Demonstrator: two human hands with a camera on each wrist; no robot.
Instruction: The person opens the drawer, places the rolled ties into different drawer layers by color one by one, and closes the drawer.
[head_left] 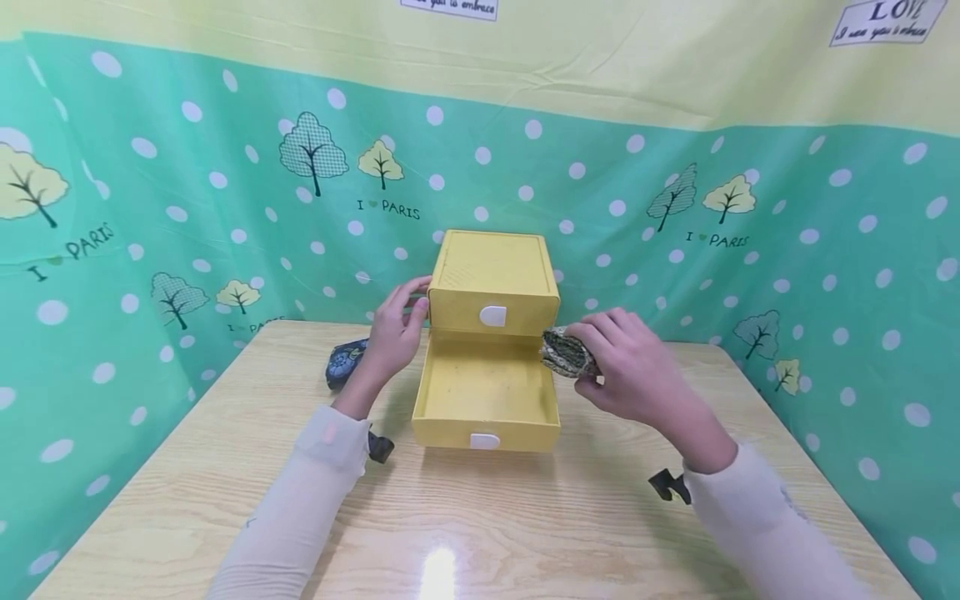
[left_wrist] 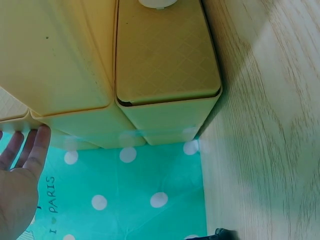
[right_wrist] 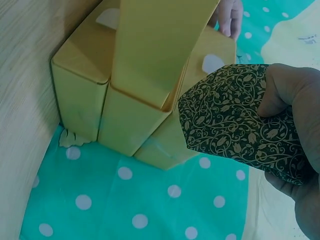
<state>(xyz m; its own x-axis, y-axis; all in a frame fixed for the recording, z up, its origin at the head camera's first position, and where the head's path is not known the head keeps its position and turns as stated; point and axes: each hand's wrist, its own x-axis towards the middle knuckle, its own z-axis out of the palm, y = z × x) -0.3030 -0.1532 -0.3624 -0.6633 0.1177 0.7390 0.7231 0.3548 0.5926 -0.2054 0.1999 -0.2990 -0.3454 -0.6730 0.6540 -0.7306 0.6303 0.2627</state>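
A yellow drawer box (head_left: pixel 495 260) with white tabs stands on the table, its middle drawer (head_left: pixel 483 392) pulled far out and bare inside. Against the left side of the box, near the top, rests my left hand (head_left: pixel 397 329), its fingers (left_wrist: pixel 36 152) fairly straight. My right hand (head_left: pixel 637 367) grips a folded cloth piece (right_wrist: pixel 235 117), dark green with a gold floral pattern. Thumb and fingers pinch it from both faces. This cloth is held in the air at the right edge of the pulled-out drawer. The bottom drawer (right_wrist: pixel 85 65) is shut in the right wrist view.
A dark blue floral cloth item (head_left: pixel 345 362) lies on the wooden table (head_left: pixel 225 467), behind my left forearm. Green dotted curtain (head_left: pixel 480 167) hangs behind the box and along both sides. Black wrist mounts (head_left: pixel 380 447) stick out beside the sleeves.
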